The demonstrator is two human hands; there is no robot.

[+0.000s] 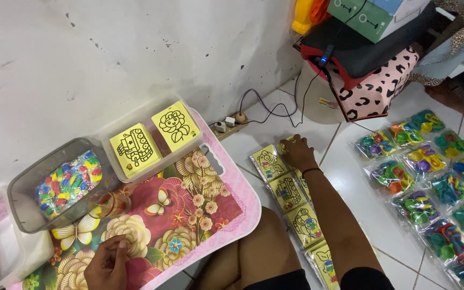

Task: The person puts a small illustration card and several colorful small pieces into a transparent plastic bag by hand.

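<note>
Near: left hand (107,264), fingers pinched together on something too small to tell, rests on the flowered tray (226,215). Beyond: row of bagged yellow cards (288,193) on the floor, right hand (298,152) flat on the farthest. Bare tiles between cards and toy packets (430,182); unbagged cards remain in the bin (146,140).

Right hand (298,152) stretched forward, left hand (108,263) curled near.

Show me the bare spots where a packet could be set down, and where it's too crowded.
Free: the white tiles between the row of yellow card packets and the bagged toy packets; the flowered tray centre, ahead of the left hand. Crowded: the toy-packet block, the card row under the right hand, and the tray's far corner with the bins.
</note>
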